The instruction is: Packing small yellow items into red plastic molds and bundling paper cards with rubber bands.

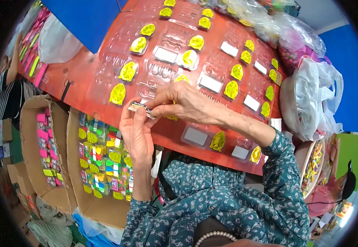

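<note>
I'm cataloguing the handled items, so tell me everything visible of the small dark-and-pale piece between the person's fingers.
The small piece looks short, narrow and flat, with a dark band bearing pale marks along its upper side and lighter bands below. Its material and any separate parts are too small to tell. It is held aslant above the red table, its right end lower. The left hand has its thumb against it; the right hand has its fingertips at the right end. Fingers hide some of it.

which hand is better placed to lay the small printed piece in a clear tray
Probably the right hand: both hold the small printed piece, but the right extends over the clear trays, while the left hand sits nearer the edge of the red table.
</note>
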`<state>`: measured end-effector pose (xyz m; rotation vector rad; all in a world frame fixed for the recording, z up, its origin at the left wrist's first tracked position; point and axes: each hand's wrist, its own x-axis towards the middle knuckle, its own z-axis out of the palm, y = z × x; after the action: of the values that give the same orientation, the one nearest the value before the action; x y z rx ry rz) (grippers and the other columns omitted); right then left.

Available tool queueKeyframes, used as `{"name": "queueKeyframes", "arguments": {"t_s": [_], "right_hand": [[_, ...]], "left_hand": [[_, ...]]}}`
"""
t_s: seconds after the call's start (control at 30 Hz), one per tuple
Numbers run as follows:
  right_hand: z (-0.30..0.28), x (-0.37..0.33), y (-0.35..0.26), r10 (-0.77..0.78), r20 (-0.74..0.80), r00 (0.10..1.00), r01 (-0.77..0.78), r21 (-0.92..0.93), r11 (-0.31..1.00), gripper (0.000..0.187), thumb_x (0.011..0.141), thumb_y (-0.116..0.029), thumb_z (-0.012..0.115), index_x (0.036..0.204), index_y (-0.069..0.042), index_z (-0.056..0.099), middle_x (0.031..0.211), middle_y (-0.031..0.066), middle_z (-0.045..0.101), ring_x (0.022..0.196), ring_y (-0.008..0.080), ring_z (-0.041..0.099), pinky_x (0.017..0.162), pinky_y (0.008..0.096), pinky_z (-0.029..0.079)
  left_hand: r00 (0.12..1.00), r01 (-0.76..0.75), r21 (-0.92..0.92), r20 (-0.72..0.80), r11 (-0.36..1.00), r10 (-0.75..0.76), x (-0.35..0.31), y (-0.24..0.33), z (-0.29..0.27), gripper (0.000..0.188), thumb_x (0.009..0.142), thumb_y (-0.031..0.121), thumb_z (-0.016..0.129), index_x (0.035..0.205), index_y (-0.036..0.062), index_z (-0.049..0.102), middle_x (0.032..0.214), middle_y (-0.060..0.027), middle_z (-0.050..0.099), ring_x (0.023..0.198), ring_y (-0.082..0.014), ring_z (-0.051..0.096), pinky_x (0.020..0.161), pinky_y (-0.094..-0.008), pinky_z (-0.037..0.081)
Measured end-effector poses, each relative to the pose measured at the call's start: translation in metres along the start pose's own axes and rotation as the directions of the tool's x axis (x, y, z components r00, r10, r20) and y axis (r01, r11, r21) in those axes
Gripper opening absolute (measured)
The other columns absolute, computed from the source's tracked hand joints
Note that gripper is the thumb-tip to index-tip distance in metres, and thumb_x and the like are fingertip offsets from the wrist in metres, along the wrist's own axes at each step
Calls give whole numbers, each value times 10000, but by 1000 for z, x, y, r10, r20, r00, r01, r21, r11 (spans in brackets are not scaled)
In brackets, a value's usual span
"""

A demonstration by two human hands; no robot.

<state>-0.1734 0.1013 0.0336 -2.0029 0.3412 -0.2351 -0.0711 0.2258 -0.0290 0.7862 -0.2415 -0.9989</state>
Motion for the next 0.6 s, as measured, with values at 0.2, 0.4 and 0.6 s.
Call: {"name": "queueKeyframes", "arguments": {"t_s": [0.2, 0.4, 0.6], "right_hand": [[10, -13, 0, -44, -164, 986, -30, -425, 905, 94, 754, -57, 600, 816, 13, 598, 761, 150, 584, 701, 311, 583, 590, 381, 442], [5, -17, -2, -127, -214, 969, 47, -343, 938, 92, 738, -58, 613, 802, 8, 617, 741, 143, 603, 668, 290, 602, 564, 351, 462], [-24, -6, 6, 123, -152, 981, -118, 38, 992, 135, 815, -93, 603, 853, 26, 655, 700, 48, 643, 656, 80, 557, 601, 262, 465]], "left_hand": [[997, -59, 95, -47, 994, 64, 1, -6, 14, 263, 828, 89, 641, 1049, 12, 522, 936, -51, 595, 820, -117, 592, 688, -266, 546], [994, -87, 119, -50, 989, 94, 3, -8, 20, 261, 817, 73, 648, 1039, 8, 525, 926, -61, 603, 807, -118, 600, 657, -250, 550], [999, 53, 3, -11, 999, -53, 10, -5, 14, 258, 869, 164, 593, 1049, 0, 509, 905, -98, 614, 765, -181, 638, 650, -290, 580]]}}
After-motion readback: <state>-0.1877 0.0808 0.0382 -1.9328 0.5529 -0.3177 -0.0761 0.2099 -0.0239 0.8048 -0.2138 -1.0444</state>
